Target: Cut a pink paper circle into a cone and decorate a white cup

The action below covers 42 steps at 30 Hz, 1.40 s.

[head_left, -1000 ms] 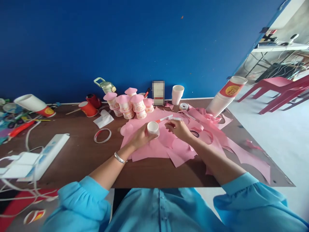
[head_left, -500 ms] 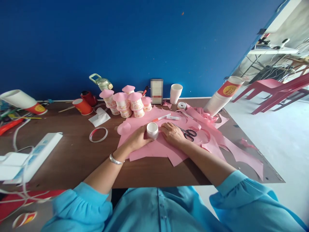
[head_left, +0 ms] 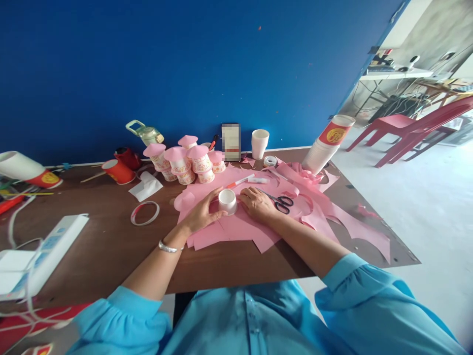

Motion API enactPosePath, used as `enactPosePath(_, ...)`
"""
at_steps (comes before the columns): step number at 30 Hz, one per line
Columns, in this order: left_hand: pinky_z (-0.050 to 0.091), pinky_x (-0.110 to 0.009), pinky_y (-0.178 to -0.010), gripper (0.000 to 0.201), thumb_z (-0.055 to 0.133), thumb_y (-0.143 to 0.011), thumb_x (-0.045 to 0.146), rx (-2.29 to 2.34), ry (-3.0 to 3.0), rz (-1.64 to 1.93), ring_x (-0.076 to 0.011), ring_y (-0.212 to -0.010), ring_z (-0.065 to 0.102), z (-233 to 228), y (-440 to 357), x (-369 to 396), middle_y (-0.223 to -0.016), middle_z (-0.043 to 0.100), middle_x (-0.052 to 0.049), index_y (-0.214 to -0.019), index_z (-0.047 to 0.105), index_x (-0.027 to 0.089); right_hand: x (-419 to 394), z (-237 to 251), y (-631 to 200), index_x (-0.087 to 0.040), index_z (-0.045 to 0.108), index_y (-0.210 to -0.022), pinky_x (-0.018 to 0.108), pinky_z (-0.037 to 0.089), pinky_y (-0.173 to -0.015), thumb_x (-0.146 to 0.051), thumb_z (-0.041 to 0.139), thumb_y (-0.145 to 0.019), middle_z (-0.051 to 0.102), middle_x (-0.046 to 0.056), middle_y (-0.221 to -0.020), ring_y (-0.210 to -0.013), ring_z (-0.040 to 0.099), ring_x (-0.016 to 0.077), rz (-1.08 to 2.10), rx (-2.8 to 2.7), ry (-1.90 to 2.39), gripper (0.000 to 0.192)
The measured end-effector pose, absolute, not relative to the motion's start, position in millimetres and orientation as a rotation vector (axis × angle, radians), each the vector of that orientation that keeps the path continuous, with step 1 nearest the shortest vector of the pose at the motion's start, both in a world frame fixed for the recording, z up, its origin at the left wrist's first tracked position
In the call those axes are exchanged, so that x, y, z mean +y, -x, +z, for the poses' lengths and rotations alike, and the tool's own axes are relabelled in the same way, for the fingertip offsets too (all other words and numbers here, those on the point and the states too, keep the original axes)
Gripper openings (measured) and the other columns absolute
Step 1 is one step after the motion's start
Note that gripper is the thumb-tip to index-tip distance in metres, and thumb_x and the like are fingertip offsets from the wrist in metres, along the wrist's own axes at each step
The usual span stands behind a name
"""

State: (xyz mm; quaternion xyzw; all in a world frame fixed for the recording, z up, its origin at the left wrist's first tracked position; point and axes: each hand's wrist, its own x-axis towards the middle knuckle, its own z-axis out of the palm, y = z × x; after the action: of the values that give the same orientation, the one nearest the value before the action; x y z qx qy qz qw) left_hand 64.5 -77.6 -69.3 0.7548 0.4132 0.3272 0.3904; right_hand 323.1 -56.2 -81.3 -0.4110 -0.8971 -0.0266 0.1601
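A small white paper cup [head_left: 227, 203] stands on the pink paper [head_left: 210, 234], seemingly upside down with its wider rim below. My left hand [head_left: 199, 212] is curved around the cup's left side, thumb and fingers apart; the thumb is near the cup's lower edge, and I cannot tell if it touches. To the right of the cup, my right hand [head_left: 256, 201] lies palm down on the pink paper, fingertips towards the cup. Black-handled scissors [head_left: 283, 203] lie just beyond this hand. A red-and-white pen [head_left: 240, 181] is on the paper behind the cup.
Several cup towers with pink cone roofs [head_left: 199, 152] stand at the back. A tape roll [head_left: 145, 213] and a power strip [head_left: 55, 256] lie left. Stacked cups [head_left: 321, 153] lean at the right, beside pink scraps. A red chair [head_left: 395, 128] is beyond the table.
My left hand has loosened around the cup, its thumb and fingers now wider apart. The right hand stays on the paper. The whole view has shifted slightly.
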Motion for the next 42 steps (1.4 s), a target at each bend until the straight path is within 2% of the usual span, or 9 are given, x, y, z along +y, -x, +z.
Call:
enactPosePath(4, 0.043, -0.051, -0.126, 0.077, 0.073, -0.092, 0.051, 1.030, -1.795, 0.841, -0.0340, -0.153, 0.047, -68, -64, -79, -0.165, 0.049, -0.017, -0.158, 0.043, 0.022, -56, -80, -322, -0.018, 0.076, -0.115, 0.036, 0.049, -0.086, -0.018, 0.051, -0.106, 0.070, 0.013, -0.111, -0.100, 0.060, 0.0249, -0.062, -2.563, 1.171, 0.026)
enactPosePath(13, 0.043, -0.048, -0.126, 0.065, 0.067, -0.097, 0.050, 1.088, -1.777, 0.845, -0.0319, -0.152, 0.049, -70, -59, -80, -0.163, 0.052, -0.015, -0.153, 0.049, 0.021, -56, -80, -317, -0.018, 0.076, -0.109, 0.035, 0.046, -0.083, -0.019, 0.050, -0.107, 0.070, 0.012, -0.107, -0.097, 0.059, 0.0241, -0.045, -2.551, 1.201, 0.026)
enactPosePath(23, 0.047, -0.047, -0.123, 0.060, 0.066, -0.098, 0.051, 1.086, -1.743, 0.847, -0.0307, -0.147, 0.055, -66, -59, -81, -0.159, 0.057, -0.014, -0.149, 0.053, 0.023, -57, -79, -318, -0.018, 0.075, -0.106, 0.036, 0.046, -0.082, -0.016, 0.049, -0.106, 0.070, 0.012, -0.107, -0.095, 0.059, 0.0243, -0.049, -2.565, 1.201, 0.026)
enactPosePath(29, 0.050, -0.047, -0.119, 0.059, 0.065, -0.097, 0.055, 1.114, -1.713, 0.905, -0.0293, -0.140, 0.061, -65, -63, -82, -0.150, 0.064, -0.014, -0.145, 0.056, 0.022, -57, -81, -323, -0.018, 0.076, -0.108, 0.035, 0.049, -0.085, -0.015, 0.052, -0.104, 0.070, 0.012, -0.108, -0.098, 0.061, 0.0241, -0.006, -2.559, 1.190, 0.025)
enactPosePath(35, 0.052, -0.045, -0.116, 0.058, 0.064, -0.096, 0.056, 1.108, -1.689, 0.932, -0.0273, -0.136, 0.063, -68, -65, -79, -0.145, 0.066, -0.015, -0.142, 0.056, 0.021, -36, -60, -331, -0.018, 0.075, -0.109, 0.030, 0.049, -0.071, -0.021, 0.051, -0.105, 0.072, 0.011, -0.110, -0.088, 0.065, 0.0202, 0.002, -2.611, 1.217, 0.025)
enactPosePath(37, 0.051, -0.045, -0.117, 0.058, 0.065, -0.096, 0.054, 1.113, -1.668, 0.941, -0.0269, -0.137, 0.063, -72, -66, -77, -0.145, 0.066, -0.015, -0.142, 0.055, 0.021, -21, -48, -332, -0.017, 0.075, -0.109, 0.031, 0.048, -0.071, -0.019, 0.050, -0.104, 0.072, 0.013, -0.112, -0.087, 0.066, 0.0216, -0.031, -2.619, 1.253, 0.025)
enactPosePath(38, 0.050, -0.046, -0.117, 0.057, 0.066, -0.096, 0.053, 1.111, -1.663, 0.942, -0.0269, -0.137, 0.062, -73, -66, -76, -0.145, 0.066, -0.015, -0.142, 0.055, 0.021, -13, -42, -332, -0.016, 0.074, -0.107, 0.032, 0.049, -0.071, -0.015, 0.048, -0.103, 0.072, 0.014, -0.112, -0.089, 0.067, 0.0229, -0.051, -2.622, 1.271, 0.026)
enactPosePath(42, 0.050, -0.049, -0.117, 0.057, 0.068, -0.094, 0.048, 1.105, -1.670, 0.948, -0.0280, -0.137, 0.063, -77, -65, -75, -0.143, 0.067, -0.015, -0.142, 0.055, 0.022, 12, -35, -320, -0.012, 0.074, -0.105, 0.040, 0.051, -0.087, -0.002, 0.044, -0.098, 0.069, 0.021, -0.124, -0.118, 0.063, 0.0331, -0.121, -2.619, 1.301, 0.033)
